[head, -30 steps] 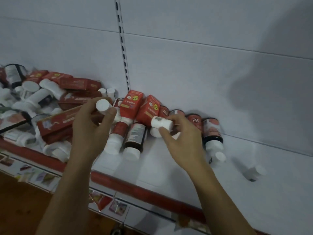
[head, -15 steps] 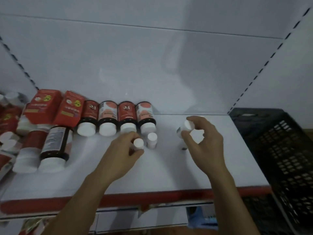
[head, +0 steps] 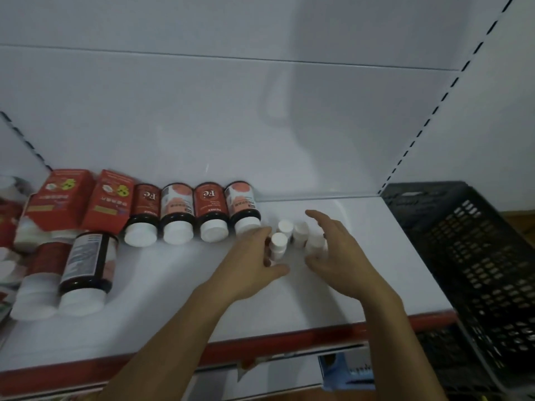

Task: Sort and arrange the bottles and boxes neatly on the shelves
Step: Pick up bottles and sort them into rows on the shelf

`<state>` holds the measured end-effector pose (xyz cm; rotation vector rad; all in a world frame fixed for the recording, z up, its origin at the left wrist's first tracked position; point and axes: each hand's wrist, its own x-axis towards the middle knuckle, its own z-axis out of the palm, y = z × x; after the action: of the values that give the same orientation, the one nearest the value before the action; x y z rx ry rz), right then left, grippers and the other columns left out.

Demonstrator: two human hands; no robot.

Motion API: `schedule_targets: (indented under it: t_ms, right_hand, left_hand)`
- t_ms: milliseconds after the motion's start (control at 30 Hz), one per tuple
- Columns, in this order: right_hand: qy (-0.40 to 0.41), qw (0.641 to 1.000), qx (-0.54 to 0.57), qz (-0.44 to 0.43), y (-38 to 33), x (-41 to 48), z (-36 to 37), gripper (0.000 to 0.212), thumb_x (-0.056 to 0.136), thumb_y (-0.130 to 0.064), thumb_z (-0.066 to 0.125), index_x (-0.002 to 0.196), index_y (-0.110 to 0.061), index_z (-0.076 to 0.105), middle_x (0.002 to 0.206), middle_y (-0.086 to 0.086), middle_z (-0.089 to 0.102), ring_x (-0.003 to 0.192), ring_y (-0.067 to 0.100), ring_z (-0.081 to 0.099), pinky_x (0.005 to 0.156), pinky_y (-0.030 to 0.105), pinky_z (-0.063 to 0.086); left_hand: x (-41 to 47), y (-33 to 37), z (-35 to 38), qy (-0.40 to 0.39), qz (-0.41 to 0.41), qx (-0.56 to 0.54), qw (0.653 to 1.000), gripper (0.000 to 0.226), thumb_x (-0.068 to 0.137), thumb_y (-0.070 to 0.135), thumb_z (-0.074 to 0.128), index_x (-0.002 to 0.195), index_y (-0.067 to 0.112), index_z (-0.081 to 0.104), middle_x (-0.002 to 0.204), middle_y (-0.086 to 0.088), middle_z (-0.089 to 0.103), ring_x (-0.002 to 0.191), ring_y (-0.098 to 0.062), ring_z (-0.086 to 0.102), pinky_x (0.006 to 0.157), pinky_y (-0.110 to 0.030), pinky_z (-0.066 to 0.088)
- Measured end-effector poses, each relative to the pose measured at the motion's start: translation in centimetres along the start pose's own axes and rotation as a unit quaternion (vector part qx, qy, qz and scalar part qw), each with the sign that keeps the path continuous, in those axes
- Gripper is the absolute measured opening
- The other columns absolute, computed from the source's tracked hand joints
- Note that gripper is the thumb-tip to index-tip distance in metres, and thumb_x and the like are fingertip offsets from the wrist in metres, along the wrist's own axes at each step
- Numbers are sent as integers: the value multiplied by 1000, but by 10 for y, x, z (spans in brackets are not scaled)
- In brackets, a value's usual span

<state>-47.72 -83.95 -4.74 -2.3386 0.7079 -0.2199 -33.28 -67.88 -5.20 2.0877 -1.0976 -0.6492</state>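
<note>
Several small white bottles [head: 279, 244] stand in a tight cluster on the white shelf [head: 173, 308]. My left hand [head: 249, 261] curves around the cluster's left side, fingers spread and loose. My right hand [head: 335, 250] cups the right side, fingers straight, with a blurred white bottle [head: 314, 241] just inside its palm. Neither hand grips a bottle. Behind them stands a row of red-labelled dark bottles with white caps [head: 211, 211]. Two red boxes [head: 86, 198] lean at the row's left end.
More bottles lie on their sides at the left [head: 84, 273] among a jumble of boxes. A black plastic crate [head: 477, 270] stands right of the shelf. The shelf has a red front edge [head: 289, 340] and a white back wall.
Both hands carried small white bottles rightward from the left pile, set them down together and let go. The view has panned right along the shelf.
</note>
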Motion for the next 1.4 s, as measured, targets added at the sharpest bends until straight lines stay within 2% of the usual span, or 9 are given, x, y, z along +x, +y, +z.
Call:
schedule_targets:
  t_ms: [100,233,367,500,700,900,1033,1167,1400]
  right_hand:
    - [13,999,-41,-1,-18,-8,-13,76,91,-23,65,152,-44,26,154,-8,35,139,19,32,107,34,32]
    - [20,997,-67,-34,-69,3,-6,64,95,-25,63,150,-39,33,156,-8,35,145,19,24,117,46,31]
    - [-2,991,-78,-112,-142,32,34,57,94,-27,63,146,-34,40,149,-5,42,139,21,30,114,45,34]
    - [-12,972,-68,-226,-219,47,88,50,90,-20,63,138,-29,51,139,-3,48,132,21,40,112,42,35]
    - [-16,947,-20,-320,-321,57,168,36,92,-22,62,127,-26,60,114,-7,59,99,13,56,85,34,51]
    - [-194,920,-103,-325,-351,57,247,33,88,-35,66,120,-32,60,116,-7,50,98,19,61,79,41,55]
    - [-90,958,-27,-272,-334,60,265,28,84,-47,70,104,-32,56,102,-13,48,86,9,55,70,33,49]
    - [-67,966,-18,-250,-317,62,260,35,79,-47,74,95,-39,44,89,-18,52,75,1,50,59,23,38]
    - [-42,960,-43,-272,-311,60,258,26,85,-42,71,100,-30,54,90,-10,66,71,7,51,60,30,39]
  left_hand:
    - [-12,-9,-46,-54,-27,94,994,76,84,56,72,147,29,41,129,14,58,94,-1,64,81,-26,54]
    - [-53,-30,-127,-10,-33,238,971,61,88,59,64,142,33,48,127,16,61,96,-2,59,79,-24,46]
    - [-106,-61,-211,108,-24,217,970,46,88,44,67,131,31,57,121,11,64,106,-11,61,88,-28,44]
    - [-154,-110,-275,202,-109,292,928,53,89,37,70,137,18,57,129,-10,59,118,-33,55,101,-47,45]
    - [-202,-162,-314,251,-155,303,906,55,90,41,67,142,27,53,141,1,49,135,-25,40,107,-53,38]
    - [-202,-193,-322,201,-93,287,932,49,92,41,63,138,32,52,136,12,51,129,-17,42,108,-53,36]
    - [-181,-193,-321,115,-32,287,950,36,90,34,65,125,37,55,118,18,55,112,-10,48,99,-49,42]
    - [-154,-193,-316,38,-9,318,947,33,88,29,67,119,33,57,115,13,59,109,-15,53,92,-44,47]
    - [-138,-207,-297,19,-16,359,933,27,86,39,62,112,42,54,109,14,50,111,-13,51,81,-37,36]
